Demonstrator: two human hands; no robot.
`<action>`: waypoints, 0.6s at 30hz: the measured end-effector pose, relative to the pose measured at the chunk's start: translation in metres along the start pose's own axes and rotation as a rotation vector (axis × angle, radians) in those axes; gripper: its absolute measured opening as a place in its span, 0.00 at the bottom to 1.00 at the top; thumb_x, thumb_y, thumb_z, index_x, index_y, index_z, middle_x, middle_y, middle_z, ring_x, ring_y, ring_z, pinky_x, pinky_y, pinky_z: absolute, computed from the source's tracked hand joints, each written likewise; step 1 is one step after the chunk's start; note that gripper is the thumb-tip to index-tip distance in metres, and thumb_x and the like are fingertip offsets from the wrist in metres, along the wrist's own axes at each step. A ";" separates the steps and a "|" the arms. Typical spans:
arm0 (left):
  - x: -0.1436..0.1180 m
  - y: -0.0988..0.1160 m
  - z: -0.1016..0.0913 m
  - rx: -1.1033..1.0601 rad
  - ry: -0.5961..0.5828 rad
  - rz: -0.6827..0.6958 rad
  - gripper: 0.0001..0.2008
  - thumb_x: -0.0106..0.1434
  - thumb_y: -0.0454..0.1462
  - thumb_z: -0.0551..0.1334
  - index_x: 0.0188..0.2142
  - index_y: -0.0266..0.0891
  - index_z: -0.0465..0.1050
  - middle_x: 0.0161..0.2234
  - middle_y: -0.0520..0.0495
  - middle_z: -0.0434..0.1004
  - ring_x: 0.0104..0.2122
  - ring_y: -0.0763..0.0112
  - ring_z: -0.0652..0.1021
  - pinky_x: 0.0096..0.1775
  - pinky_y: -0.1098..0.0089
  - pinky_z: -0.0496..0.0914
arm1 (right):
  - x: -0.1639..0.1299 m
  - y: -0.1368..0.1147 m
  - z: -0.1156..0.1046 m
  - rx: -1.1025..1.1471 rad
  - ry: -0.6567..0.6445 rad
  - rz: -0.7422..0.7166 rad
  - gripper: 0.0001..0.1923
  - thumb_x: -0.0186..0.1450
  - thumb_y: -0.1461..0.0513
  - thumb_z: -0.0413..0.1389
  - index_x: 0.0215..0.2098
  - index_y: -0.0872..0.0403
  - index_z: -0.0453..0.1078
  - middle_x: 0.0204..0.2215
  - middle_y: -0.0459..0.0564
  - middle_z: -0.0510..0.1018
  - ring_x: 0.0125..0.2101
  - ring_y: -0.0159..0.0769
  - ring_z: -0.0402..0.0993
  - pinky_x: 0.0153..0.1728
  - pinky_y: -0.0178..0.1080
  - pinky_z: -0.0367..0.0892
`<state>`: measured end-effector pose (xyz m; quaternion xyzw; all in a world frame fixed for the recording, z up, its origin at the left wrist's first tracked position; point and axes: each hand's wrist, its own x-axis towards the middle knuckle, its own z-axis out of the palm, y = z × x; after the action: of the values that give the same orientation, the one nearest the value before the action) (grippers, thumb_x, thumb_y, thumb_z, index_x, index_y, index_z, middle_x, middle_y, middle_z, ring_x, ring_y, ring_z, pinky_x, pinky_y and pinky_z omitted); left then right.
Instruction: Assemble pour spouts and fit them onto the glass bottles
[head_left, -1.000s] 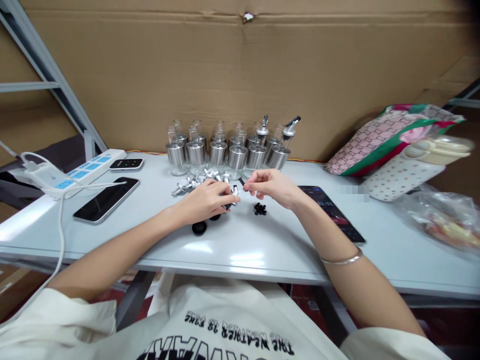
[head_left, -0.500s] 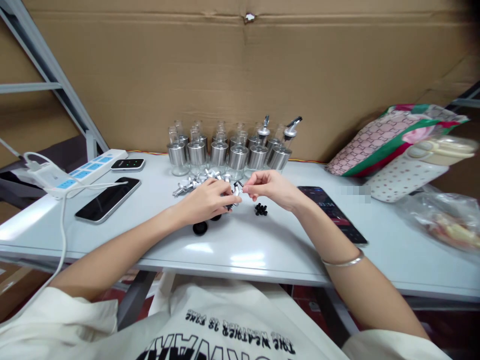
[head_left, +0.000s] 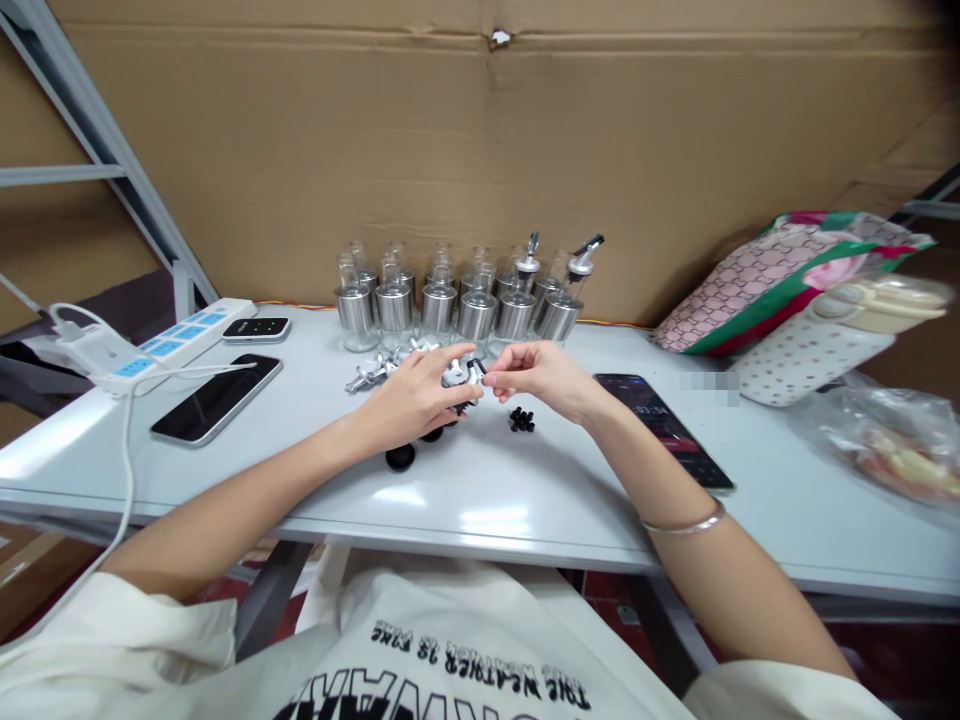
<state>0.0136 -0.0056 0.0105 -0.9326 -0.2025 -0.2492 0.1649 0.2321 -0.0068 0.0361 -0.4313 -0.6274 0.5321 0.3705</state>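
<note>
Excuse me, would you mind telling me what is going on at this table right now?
A person seated at the white table holds a small silver pourer spout in the left hand, while the right hand pinches a tiny black piece at its end. More spouts and black caps lie nearby. Behind stand glass bottles; two already carry spouts.

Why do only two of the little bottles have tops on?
I cannot tell why, but only two bottles at the row's right end wear pourer spouts. The other bottles have open necks.
</note>
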 end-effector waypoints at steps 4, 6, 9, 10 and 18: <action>0.000 -0.003 0.000 -0.037 -0.031 0.007 0.12 0.64 0.34 0.61 0.48 0.41 0.67 0.57 0.34 0.61 0.54 0.54 0.68 0.47 0.56 0.67 | 0.000 -0.001 0.002 -0.008 -0.032 0.011 0.13 0.46 0.58 0.68 0.23 0.57 0.72 0.18 0.45 0.76 0.22 0.29 0.71 0.30 0.35 0.69; 0.000 -0.004 0.000 -0.040 -0.038 0.018 0.11 0.63 0.34 0.61 0.46 0.40 0.67 0.56 0.34 0.63 0.53 0.53 0.69 0.46 0.55 0.67 | -0.001 -0.001 0.003 0.002 -0.036 0.005 0.13 0.46 0.59 0.68 0.24 0.57 0.72 0.19 0.45 0.76 0.22 0.29 0.72 0.30 0.35 0.70; 0.000 -0.003 -0.001 -0.043 -0.046 0.032 0.11 0.62 0.33 0.61 0.45 0.39 0.68 0.55 0.34 0.63 0.52 0.52 0.69 0.46 0.55 0.68 | -0.001 0.000 0.004 0.039 -0.031 0.006 0.13 0.47 0.60 0.68 0.27 0.57 0.72 0.20 0.45 0.76 0.23 0.29 0.73 0.30 0.35 0.70; 0.000 -0.003 -0.002 -0.046 -0.050 0.036 0.11 0.62 0.32 0.61 0.45 0.39 0.68 0.55 0.34 0.64 0.52 0.53 0.70 0.46 0.54 0.68 | -0.001 0.000 0.004 0.047 -0.032 0.011 0.13 0.47 0.61 0.67 0.28 0.57 0.71 0.20 0.45 0.77 0.23 0.30 0.73 0.30 0.35 0.70; 0.000 -0.005 0.000 -0.047 -0.032 0.012 0.12 0.63 0.32 0.60 0.46 0.41 0.67 0.56 0.35 0.62 0.54 0.55 0.69 0.47 0.56 0.68 | -0.002 0.001 0.005 0.169 -0.070 0.029 0.12 0.50 0.63 0.65 0.32 0.55 0.70 0.24 0.42 0.74 0.25 0.28 0.71 0.33 0.35 0.68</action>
<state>0.0112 -0.0019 0.0117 -0.9412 -0.1936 -0.2381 0.1411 0.2286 -0.0098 0.0346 -0.3886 -0.5865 0.6033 0.3755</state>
